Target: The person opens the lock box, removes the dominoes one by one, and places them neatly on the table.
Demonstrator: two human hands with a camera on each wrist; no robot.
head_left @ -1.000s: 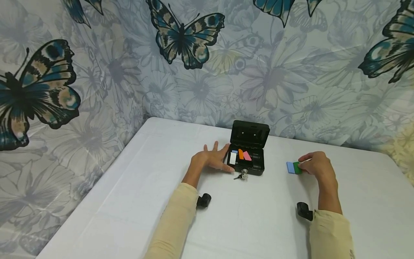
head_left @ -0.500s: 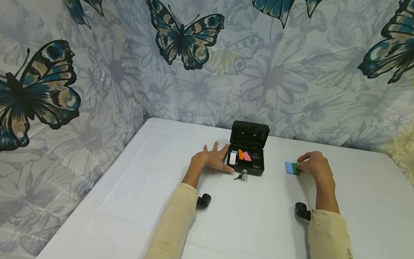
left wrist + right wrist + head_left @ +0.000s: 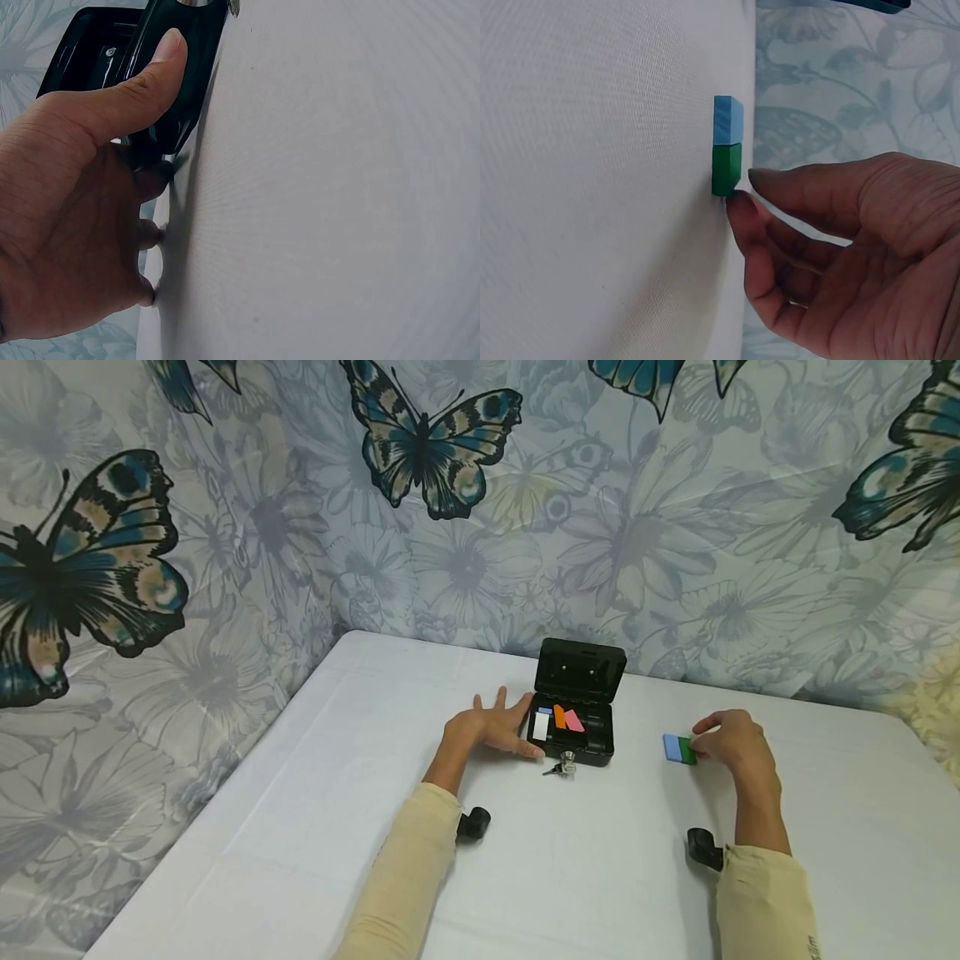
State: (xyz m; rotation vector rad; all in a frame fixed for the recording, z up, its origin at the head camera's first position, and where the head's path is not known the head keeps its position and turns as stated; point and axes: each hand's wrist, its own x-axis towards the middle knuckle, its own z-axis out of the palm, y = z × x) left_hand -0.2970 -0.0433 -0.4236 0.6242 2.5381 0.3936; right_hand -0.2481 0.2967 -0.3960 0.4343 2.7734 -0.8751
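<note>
A black cash box [image 3: 597, 748] stands on the table with its lid raised. Against its left side rests my left hand [image 3: 491, 728], fingers spread; in the left wrist view the thumb [image 3: 142, 86] lies on the box's front wall. Inside are a white piece [image 3: 540, 727], an orange piece [image 3: 558, 717] and a pink piece [image 3: 573, 721]. To the right, a light-blue block [image 3: 723, 120] and a green block [image 3: 724, 169] lie end to end. My right hand [image 3: 731, 743] touches the green block's near end with its index fingertip; the thumb sits slightly apart from it.
A lock with keys [image 3: 562, 766] sits at the box's front edge. The white-covered table [image 3: 585, 877] meets a butterfly-patterned cloth wall [image 3: 465, 577] behind and at the left. Black wrist cameras [image 3: 474, 823] stick out from both sleeves.
The right hand and the blue and green blocks have shifted very slightly left. My left hand and the box have stayed where they were.
</note>
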